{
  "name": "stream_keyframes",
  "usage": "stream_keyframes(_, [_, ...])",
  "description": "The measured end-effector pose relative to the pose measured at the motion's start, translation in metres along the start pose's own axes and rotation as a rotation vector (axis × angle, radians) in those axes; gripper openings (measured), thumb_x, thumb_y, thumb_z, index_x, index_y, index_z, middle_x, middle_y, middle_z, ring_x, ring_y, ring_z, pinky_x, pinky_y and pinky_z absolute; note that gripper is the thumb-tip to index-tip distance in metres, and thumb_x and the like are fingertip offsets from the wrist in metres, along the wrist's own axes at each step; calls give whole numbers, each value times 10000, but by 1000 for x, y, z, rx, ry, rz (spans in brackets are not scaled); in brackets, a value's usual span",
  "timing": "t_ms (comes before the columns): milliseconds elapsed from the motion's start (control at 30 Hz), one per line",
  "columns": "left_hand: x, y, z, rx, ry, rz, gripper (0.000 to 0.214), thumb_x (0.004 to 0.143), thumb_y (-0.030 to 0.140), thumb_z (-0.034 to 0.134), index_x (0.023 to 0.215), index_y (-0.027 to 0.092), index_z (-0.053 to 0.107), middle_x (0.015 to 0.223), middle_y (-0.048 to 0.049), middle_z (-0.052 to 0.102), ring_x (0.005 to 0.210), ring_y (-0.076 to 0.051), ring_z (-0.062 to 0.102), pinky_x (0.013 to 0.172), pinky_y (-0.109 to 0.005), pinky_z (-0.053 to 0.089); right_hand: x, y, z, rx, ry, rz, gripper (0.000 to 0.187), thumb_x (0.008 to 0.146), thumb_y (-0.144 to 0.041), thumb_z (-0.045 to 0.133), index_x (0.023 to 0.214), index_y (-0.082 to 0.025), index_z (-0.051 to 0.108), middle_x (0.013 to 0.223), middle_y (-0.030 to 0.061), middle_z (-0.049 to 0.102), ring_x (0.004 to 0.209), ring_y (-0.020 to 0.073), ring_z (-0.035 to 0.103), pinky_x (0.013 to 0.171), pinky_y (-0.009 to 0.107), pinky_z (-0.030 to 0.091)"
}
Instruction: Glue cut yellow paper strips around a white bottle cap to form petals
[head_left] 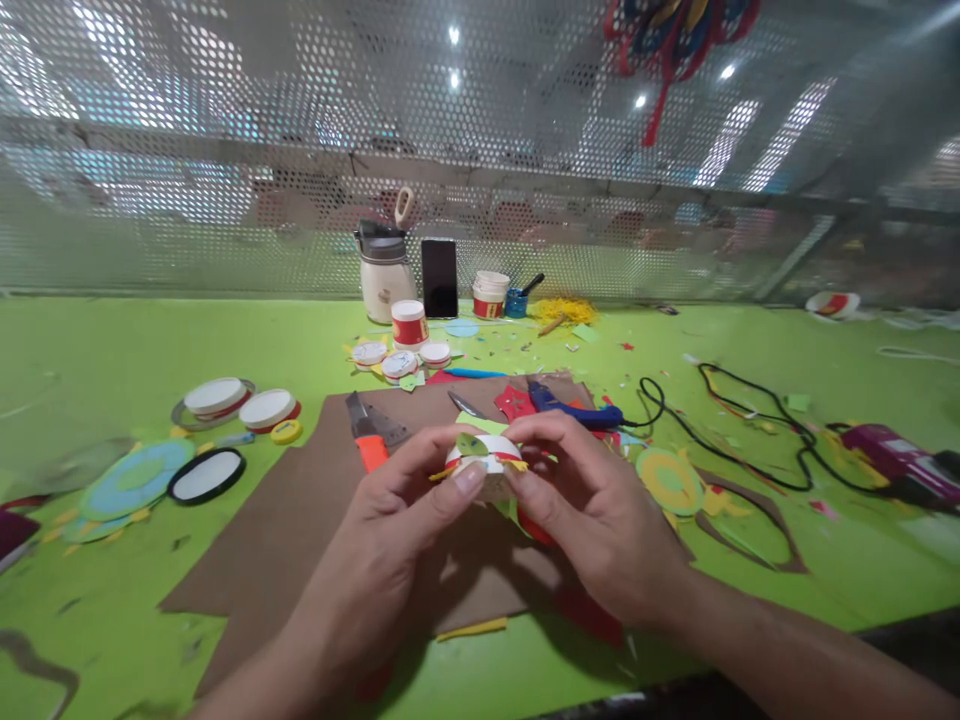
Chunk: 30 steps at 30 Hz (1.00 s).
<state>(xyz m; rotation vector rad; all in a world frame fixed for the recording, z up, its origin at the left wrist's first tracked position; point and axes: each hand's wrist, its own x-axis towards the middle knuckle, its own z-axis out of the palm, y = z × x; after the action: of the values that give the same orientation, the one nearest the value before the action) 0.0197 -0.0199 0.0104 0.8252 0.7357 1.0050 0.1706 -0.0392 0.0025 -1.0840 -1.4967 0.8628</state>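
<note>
Between my two hands is a small red-and-white paper cup piece (487, 448) with green and yellow paper bits on it. My left hand (409, 505) pinches its left side with thumb and fingers. On the right side, my right hand (585, 500) grips it the same way. Fingers hide part of the piece. Both hands are above a brown cardboard sheet (300, 530). An orange-handled utility knife (370, 440) lies left of the piece, and a blue glue gun (577, 408) lies behind my right hand. Scissors (466, 404) show partly behind the piece.
White-topped cup pieces (270, 408) and a black-rimmed disc (206, 475) lie left. At the back stand a white jug (384, 275), a phone (439, 278) and paper cups (491, 293). A black cord (675, 425) and a purple tool (904, 462) lie right.
</note>
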Motion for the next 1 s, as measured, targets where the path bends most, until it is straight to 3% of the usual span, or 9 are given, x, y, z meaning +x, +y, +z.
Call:
stream_keyframes(133, [1, -1, 0, -18, -10, 5, 190, 797, 197, 654, 981, 235, 679, 918, -32, 731, 830, -182, 671, 728, -264, 487, 1, 1, 1, 8, -3, 3, 93, 902, -220, 535, 990, -189, 541, 940, 23, 578, 833, 136, 579, 727, 257, 482])
stream_keyframes(267, [5, -1, -3, -106, -59, -51, 156, 793, 192, 654, 943, 223, 681, 827, -20, 732, 735, -171, 677, 717, -278, 492, 2, 0, 1, -2, -7, 36, 99, 884, -217, 555, 977, -182, 547, 925, 31, 598, 796, 132, 570, 683, 247, 478])
stream_keyframes(400, [6, 3, -4, -155, -28, -107, 114, 778, 144, 670, 842, 237, 672, 758, 9, 729, 663, -155, 678, 640, -250, 490, 4, -1, 2, 1, -14, 90, 91, 878, -223, 563, 953, -175, 544, 851, 16, 586, 704, 109, 547, 622, 216, 482])
stream_keyframes(567, [9, 4, -3, -143, -39, -153, 78, 776, 148, 670, 830, 204, 660, 804, -18, 722, 688, -161, 675, 658, -256, 503, 7, -1, 2, -65, -13, 93, 84, 877, -229, 559, 944, -178, 553, 868, 29, 608, 746, 129, 575, 673, 243, 502])
stream_keyframes(733, [11, -3, -7, -164, 12, -112, 43, 794, 152, 643, 792, 195, 639, 737, 0, 679, 685, -130, 648, 652, -215, 487, 9, -2, 3, -148, -24, 103, 77, 878, -237, 559, 931, -181, 561, 849, 27, 618, 738, 138, 589, 671, 257, 505])
stream_keyframes(867, [13, -4, -10, -150, -26, -115, 41, 814, 165, 633, 835, 200, 629, 733, 3, 662, 684, -126, 635, 664, -218, 476, 9, -2, 4, -181, -24, 101, 90, 878, -245, 562, 935, -176, 565, 856, 35, 625, 735, 142, 593, 673, 262, 505])
stream_keyframes(1000, [13, -1, -10, -156, -101, -136, 33, 831, 180, 620, 857, 198, 626, 800, -19, 688, 724, -145, 647, 680, -234, 473, 8, 2, 4, -69, -13, 128, 123, 885, -286, 562, 944, -177, 559, 869, 44, 629, 761, 154, 607, 679, 273, 505])
